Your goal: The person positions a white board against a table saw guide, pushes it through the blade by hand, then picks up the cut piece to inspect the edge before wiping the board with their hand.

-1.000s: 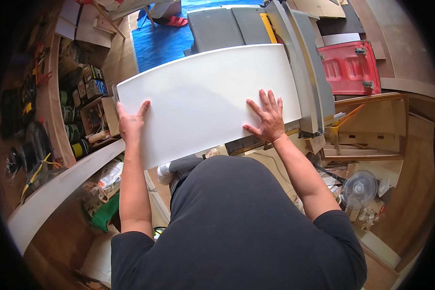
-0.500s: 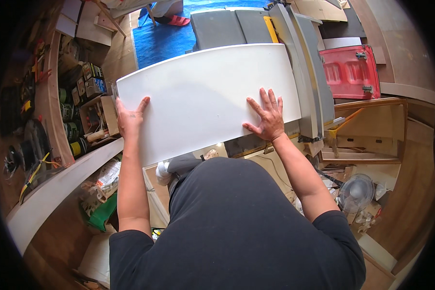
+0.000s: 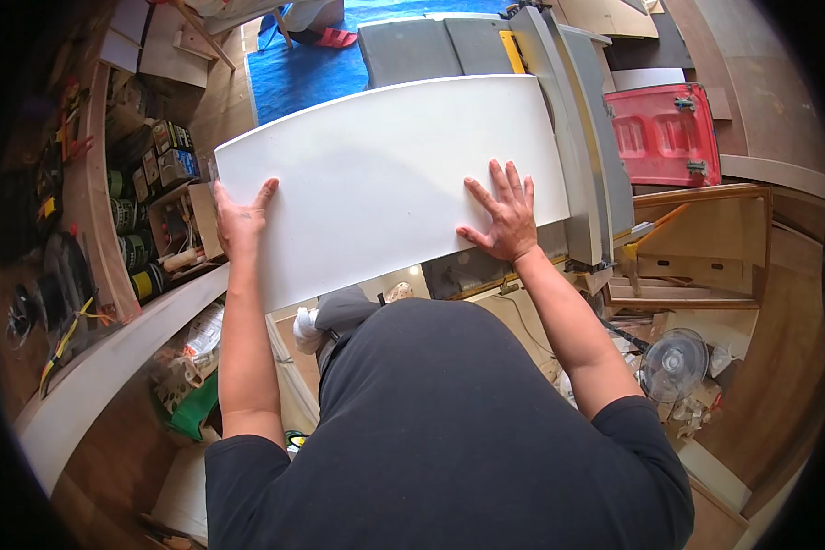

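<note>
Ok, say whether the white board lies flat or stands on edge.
The white board lies flat: broad face up, right hand spread on top.

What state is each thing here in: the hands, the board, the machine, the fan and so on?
Left hand: gripping the left end of the white board.
Right hand: spread open on the board's top.
White board: partly over the grey table, left end jutting past it.
Grey table: partly covered.
Metal fence: beside the board's right end.
Blue sheet: spread out.
Fan: on or off, cannot tell.

Blue sheeting point(image 3: 301, 81) covers part of the floor point(image 3: 233, 99).
</note>
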Demonstrator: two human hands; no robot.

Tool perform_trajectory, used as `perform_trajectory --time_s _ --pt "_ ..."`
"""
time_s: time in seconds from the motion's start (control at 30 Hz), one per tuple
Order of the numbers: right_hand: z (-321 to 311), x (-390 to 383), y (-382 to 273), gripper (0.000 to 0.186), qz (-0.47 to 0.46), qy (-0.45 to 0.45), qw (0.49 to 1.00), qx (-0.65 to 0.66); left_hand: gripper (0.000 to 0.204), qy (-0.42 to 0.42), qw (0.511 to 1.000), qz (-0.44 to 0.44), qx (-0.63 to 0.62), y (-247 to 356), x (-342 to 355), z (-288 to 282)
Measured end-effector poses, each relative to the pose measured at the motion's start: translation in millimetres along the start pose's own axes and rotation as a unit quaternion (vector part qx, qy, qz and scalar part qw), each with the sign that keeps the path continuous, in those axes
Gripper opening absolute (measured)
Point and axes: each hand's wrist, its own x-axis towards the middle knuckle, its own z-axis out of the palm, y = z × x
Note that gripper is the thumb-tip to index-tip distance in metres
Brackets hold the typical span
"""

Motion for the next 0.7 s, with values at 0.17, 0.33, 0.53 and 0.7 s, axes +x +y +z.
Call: perform_trajectory --time_s 0.17,0.33,0.53,0.7 --pt "0.0 3.9 0.7 0.086 0.003 -0.002 1.000 0.005 0.122 -0.004 1.000 -0.015 0.018 5.1 4.5 -0.5" --pt "-1.7 9.7 0.1 0.087 0.005 -0.003 1.000 0.005 0.124 -0.004 0.999 -0.031 0.037 6.8 8.7 -0.4" --pt "-1.5 14.3 2.0 0.087 0.011 -0.011 1.000 0.001 0.127 -0.015 0.999 -0.024 0.022 11.2 12.7 -0.4" --pt "-0.7 19.6 2.4 0.088 0.009 -0.007 1.000 0.001 0.127 -0.015 0.999 -0.023 0.024 12.0 19.3 -0.5"
